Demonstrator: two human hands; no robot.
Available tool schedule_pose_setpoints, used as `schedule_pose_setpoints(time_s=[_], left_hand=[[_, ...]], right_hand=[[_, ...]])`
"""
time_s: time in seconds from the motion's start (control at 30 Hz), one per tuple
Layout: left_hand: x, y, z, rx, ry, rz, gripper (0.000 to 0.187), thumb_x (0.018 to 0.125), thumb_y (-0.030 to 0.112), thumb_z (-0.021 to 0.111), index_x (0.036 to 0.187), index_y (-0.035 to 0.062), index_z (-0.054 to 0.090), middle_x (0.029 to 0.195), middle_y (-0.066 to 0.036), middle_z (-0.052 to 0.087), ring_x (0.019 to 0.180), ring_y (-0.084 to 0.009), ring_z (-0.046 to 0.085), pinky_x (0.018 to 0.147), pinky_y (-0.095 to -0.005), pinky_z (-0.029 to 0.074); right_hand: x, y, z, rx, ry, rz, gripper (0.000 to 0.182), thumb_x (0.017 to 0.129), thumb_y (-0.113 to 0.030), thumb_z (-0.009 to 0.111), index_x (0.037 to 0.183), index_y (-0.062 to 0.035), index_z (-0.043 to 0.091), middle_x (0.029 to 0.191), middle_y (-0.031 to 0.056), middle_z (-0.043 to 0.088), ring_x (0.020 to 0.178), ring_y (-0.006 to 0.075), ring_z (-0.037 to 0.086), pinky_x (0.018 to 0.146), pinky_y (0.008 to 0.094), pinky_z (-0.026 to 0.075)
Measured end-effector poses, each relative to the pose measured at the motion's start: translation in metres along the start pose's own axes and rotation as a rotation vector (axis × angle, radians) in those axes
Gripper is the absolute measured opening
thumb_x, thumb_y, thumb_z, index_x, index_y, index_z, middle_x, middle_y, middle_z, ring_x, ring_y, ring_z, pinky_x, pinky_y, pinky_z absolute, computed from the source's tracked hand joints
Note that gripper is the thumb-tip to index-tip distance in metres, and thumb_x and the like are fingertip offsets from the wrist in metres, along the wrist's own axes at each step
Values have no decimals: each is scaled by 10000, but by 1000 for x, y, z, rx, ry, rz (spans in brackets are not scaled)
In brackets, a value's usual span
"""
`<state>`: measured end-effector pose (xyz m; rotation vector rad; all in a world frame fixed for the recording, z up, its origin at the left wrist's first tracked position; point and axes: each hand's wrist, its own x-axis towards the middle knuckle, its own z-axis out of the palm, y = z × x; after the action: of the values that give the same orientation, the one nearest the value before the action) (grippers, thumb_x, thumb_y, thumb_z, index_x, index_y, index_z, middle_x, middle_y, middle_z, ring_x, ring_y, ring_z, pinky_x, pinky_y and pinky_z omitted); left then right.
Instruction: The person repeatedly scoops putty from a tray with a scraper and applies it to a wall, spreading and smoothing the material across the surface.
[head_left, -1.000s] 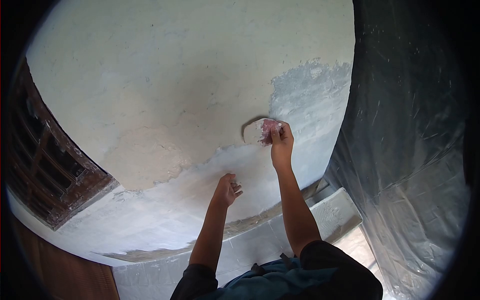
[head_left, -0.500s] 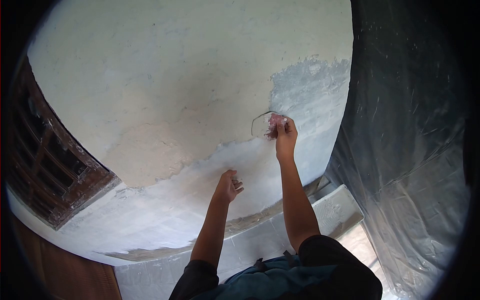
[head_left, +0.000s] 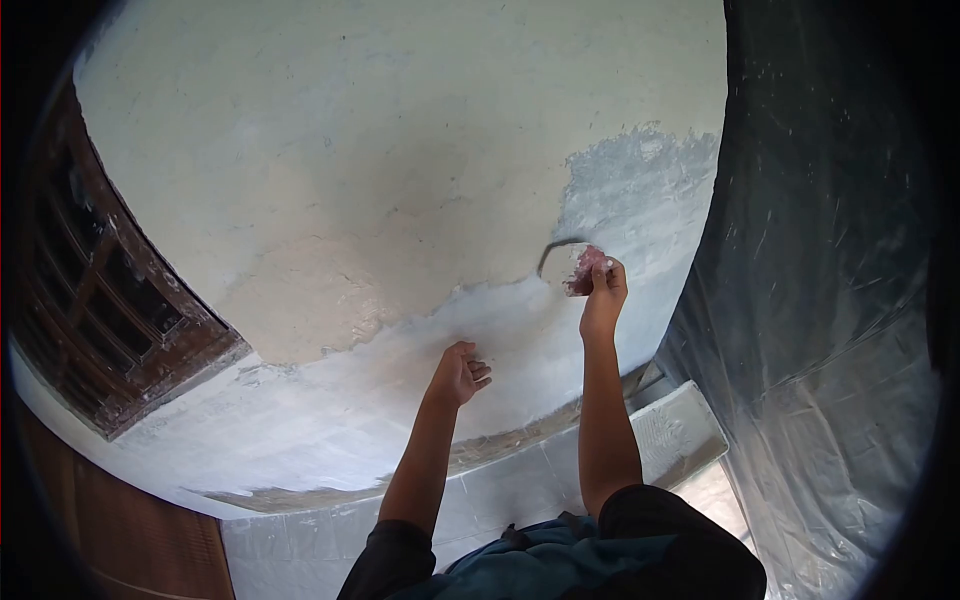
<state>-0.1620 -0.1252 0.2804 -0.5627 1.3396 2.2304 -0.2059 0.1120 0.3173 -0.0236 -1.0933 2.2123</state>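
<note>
My right hand [head_left: 606, 295] grips a flat scraper [head_left: 575, 270] with a pale blade and a reddish, putty-smeared part near the fingers. The blade lies at the wall [head_left: 430, 150], beside the lower left of a grey-white rough patch [head_left: 645, 190]. Lower and to the left, my left hand [head_left: 463, 375] is raised near the whitish lower wall with its fingers partly curled. Something small and pale shows by its fingertips, too small to make out. A beige patch [head_left: 300, 300] of wall surface lies to its upper left.
A dark wooden window frame [head_left: 160, 380] is at the left. Clear plastic sheeting [head_left: 830, 400] hangs at the right. A whitish, smeared ledge or board [head_left: 680, 430] stands at the lower right, beside grey tiles [head_left: 300, 540] along the wall's foot. Brown panelling [head_left: 140, 520] is at the lower left.
My right hand and the scraper appear slightly farther right and lower in view, while the whole wall has also shifted a little rightward. My left hand keeps nearly the same pose.
</note>
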Motion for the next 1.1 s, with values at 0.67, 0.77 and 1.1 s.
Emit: schedule_pose_setpoints(time_s=[0.67, 0.77, 1.1], left_hand=[[-21, -2, -2, -99, -34, 72, 815, 798, 264, 516, 1372, -89, 58, 1440, -261, 116, 1323, -375, 225, 1063, -485, 229], [-25, -1, -7, -99, -35, 72, 833, 799, 261, 512, 1381, -86, 28, 1440, -260, 118, 1320, -377, 233, 1062, -485, 232], [-27, 0, -8, -80, -3, 54, 857, 802, 252, 511, 1390, -84, -16, 1445, -259, 122, 1327, -366, 234, 1062, -486, 234]], right_hand=[[-62, 20, 78, -155, -7, -102, 151, 889, -29, 494, 1030, 16, 523, 870, 56, 570, 741, 92, 518, 650, 232, 443], [-49, 17, 44, -62, 67, -7, 95, 921, -48, 455, 974, 9, 508, 849, 42, 556, 704, 84, 513, 614, 230, 445], [-52, 29, 50, -88, -16, -65, 159, 914, -46, 469, 1054, 16, 515, 870, 47, 574, 759, 85, 529, 669, 233, 448]])
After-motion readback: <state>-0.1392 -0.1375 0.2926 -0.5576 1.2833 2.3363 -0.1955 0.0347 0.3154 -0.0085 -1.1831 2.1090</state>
